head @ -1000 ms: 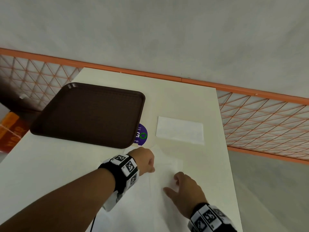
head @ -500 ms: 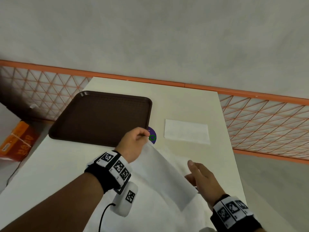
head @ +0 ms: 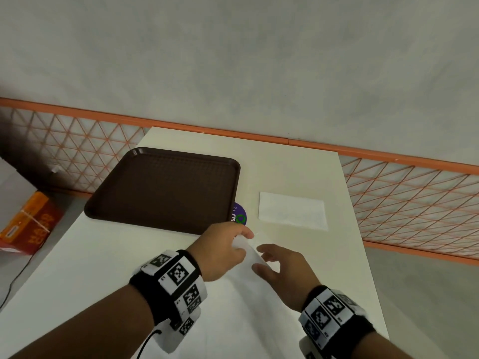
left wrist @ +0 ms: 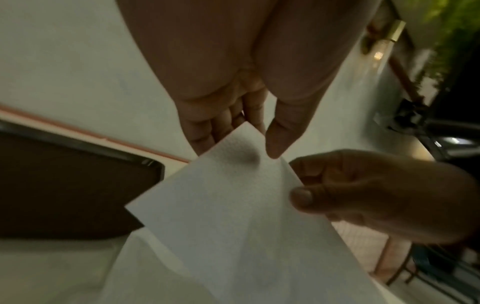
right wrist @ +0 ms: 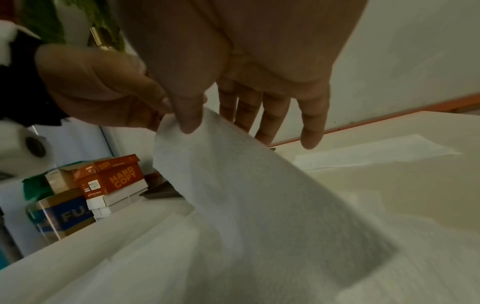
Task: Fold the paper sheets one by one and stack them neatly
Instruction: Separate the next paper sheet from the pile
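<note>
A white paper sheet [head: 249, 252] is lifted by one corner above a pile of loose sheets [head: 233, 320] at the table's near edge. My left hand [head: 242, 238] pinches that corner [left wrist: 249, 139] between thumb and fingers. My right hand [head: 261, 257] is close beside it. Its thumb [right wrist: 189, 121] lies on the sheet's [right wrist: 259, 195] upper edge and the fingers are spread behind the paper. A folded sheet [head: 293, 211] lies flat farther back on the right of the table.
A brown tray [head: 163, 187] stands at the back left of the white table [head: 285, 164], with a purple round sticker [head: 239, 216] by its near right corner. Orange mesh railing [head: 414, 203] borders the table. Paper boxes [right wrist: 111, 176] sit on the floor to the left.
My left hand picked a sheet's corner off the pile and raised it. My right hand left the pile and came up to the same sheet beside the left hand.
</note>
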A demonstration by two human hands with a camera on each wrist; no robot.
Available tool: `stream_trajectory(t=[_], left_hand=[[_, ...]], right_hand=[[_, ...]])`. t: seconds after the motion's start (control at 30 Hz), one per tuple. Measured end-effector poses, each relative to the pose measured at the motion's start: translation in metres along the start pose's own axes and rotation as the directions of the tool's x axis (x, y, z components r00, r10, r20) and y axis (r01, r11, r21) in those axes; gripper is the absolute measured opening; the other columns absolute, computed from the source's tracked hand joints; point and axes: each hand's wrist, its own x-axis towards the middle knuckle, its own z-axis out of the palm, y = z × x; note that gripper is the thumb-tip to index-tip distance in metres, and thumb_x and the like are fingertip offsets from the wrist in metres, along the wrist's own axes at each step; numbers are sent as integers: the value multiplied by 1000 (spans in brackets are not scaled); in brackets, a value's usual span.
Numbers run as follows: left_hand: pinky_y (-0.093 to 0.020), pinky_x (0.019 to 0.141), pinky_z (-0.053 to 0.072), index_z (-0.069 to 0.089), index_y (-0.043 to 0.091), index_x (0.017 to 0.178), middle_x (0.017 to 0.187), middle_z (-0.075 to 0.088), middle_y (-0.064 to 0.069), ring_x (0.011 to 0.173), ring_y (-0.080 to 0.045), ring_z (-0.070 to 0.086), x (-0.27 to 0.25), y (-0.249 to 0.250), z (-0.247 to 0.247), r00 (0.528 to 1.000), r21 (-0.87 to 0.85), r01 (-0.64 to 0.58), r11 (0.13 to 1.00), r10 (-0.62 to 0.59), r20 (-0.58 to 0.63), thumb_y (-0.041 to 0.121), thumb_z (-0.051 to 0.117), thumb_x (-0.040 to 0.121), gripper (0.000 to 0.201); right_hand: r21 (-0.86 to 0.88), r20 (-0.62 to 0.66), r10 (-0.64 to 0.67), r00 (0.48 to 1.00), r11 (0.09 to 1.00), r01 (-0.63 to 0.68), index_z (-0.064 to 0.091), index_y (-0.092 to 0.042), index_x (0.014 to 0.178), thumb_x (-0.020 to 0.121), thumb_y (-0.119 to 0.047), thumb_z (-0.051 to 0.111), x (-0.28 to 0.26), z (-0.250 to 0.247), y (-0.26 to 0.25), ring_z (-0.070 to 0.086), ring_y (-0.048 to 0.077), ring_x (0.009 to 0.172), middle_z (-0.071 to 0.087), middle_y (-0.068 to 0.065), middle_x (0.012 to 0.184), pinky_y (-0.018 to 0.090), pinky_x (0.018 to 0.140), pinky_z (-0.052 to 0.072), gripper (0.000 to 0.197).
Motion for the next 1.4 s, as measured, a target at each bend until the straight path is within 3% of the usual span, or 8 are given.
stream_trajectory(t=[0.13,0.37,0.5,0.63,0.77,0.93,1.1,1.4], left_hand=[[-25,95,48,65,27,118,110,60,13,99,-3,53,-1,3,-4,994,121,-93,988,98,-39,29,61,92,27],[-19,87,42,69,25,107,101,45,13,97,-3,46,-3,9,-18,983,221,-144,964,166,-84,36,61,91,21],[-21,93,44,71,24,97,107,50,16,104,-1,50,-4,19,-33,970,179,-204,962,223,-97,30,65,89,11],[-29,76,55,72,25,89,83,69,9,77,-7,64,-2,17,-55,981,34,-169,985,171,-95,27,67,88,5],[-34,75,57,71,28,86,81,70,6,76,-10,66,3,4,-67,983,-59,-95,994,84,-163,24,67,88,6],[-45,78,58,71,24,89,82,73,-2,79,-19,70,5,-11,-64,987,-150,-11,989,-14,-161,21,66,89,5],[-39,77,59,71,23,88,82,73,1,78,-16,69,4,1,-50,991,-166,-60,984,40,-124,19,67,88,6],[-33,77,59,71,21,94,85,72,4,80,-11,68,0,13,-50,990,-132,-100,986,86,-108,20,65,89,7]], right_hand=[[-26,-31,-49,998,999,48,69,-29,98,93,-43,54,5,2,-2,61,12,92,69,-9,94,35,87,50,22],[-67,-95,-174,980,983,169,70,-26,102,96,-41,51,6,-8,-20,61,15,90,69,-6,96,33,83,48,24],[-32,-104,-183,978,983,180,69,-24,91,96,-41,51,6,-10,-15,59,18,78,68,-5,81,34,76,49,25],[24,-42,-139,989,990,140,62,-18,74,95,-40,54,-6,-11,6,47,15,60,54,-4,59,32,64,44,32],[256,-39,-51,998,965,59,65,-21,65,92,-30,63,-18,-17,22,45,6,57,52,-10,57,25,61,41,28],[360,-39,-75,996,929,85,76,-31,85,92,-28,63,-24,-35,17,64,5,76,72,-13,80,24,75,51,15],[153,-3,-122,993,981,121,68,-36,91,88,-35,67,-11,-49,2,64,-3,84,72,-14,87,17,81,51,3],[-109,-5,-217,976,970,215,65,-30,100,91,-44,56,6,-40,-14,64,8,88,69,-12,91,33,83,52,19]])
